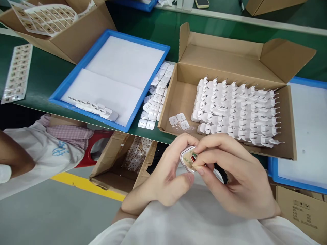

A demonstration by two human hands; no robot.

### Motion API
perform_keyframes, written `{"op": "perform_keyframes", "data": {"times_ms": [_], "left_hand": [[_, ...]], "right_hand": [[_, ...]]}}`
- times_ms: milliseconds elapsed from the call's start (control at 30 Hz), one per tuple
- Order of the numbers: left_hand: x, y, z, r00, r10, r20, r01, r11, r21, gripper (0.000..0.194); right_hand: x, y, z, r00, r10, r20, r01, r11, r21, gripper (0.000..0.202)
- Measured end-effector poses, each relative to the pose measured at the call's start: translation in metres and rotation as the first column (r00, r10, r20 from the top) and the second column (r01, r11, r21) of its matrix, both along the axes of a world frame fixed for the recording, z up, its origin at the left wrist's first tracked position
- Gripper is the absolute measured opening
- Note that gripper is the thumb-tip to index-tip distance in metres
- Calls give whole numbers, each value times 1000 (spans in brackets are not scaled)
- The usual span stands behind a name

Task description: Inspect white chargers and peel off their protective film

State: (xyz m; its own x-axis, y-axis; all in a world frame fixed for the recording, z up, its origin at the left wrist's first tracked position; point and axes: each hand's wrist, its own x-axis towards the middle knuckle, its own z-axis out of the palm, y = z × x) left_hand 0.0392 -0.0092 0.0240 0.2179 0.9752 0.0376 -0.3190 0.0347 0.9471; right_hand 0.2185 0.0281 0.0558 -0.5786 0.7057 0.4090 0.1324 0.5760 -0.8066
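Near the front edge of the workbench, my left hand [171, 177] is closed around a small rounded-square white piece [184, 157], its thumb below and its index finger along the top. A tan sticker [188, 160] with green lettering and a small dark-and-red mark shows on the face of this piece. My right hand [232, 173] has its thumb and index fingertips pinched together on the sticker's right edge. Behind the right fingers, something black and white [221, 173] is partly hidden; I cannot tell what it is.
An open carton [176, 92] holds rows of white plug adapters [235, 109] and a few square pieces [178, 119]. More white pieces [155, 98] lie beside a blue-framed tray [107, 58]. Sticker sheets [17, 73] lie left. Another person's sleeve [38, 149] is at far left.
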Motion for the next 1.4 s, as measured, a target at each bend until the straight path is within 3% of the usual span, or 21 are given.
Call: {"op": "perform_keyframes", "data": {"times_ms": [567, 800, 1033, 1400], "left_hand": [[-2, 2, 6, 995, 12, -94, -9, 999, 31, 22], [-3, 1, 4, 995, -5, -99, 8, 999, 33, 32], [-3, -2, 1, 995, 22, -102, -19, 1000, 23, 25], [-2, -2, 0, 998, 22, -54, -21, 999, 26, 32]], "right_hand": [[-3, -1, -1, 1000, 29, 0, -29, 999, 40, 17], [-2, -3, 0, 1000, 16, 27, -18, 999, 39, 19], [-1, -2, -1, 997, 64, 42, -64, 998, -8, 16], [0, 1, -1, 999, 38, -16, -40, 987, -157, 14]]}}
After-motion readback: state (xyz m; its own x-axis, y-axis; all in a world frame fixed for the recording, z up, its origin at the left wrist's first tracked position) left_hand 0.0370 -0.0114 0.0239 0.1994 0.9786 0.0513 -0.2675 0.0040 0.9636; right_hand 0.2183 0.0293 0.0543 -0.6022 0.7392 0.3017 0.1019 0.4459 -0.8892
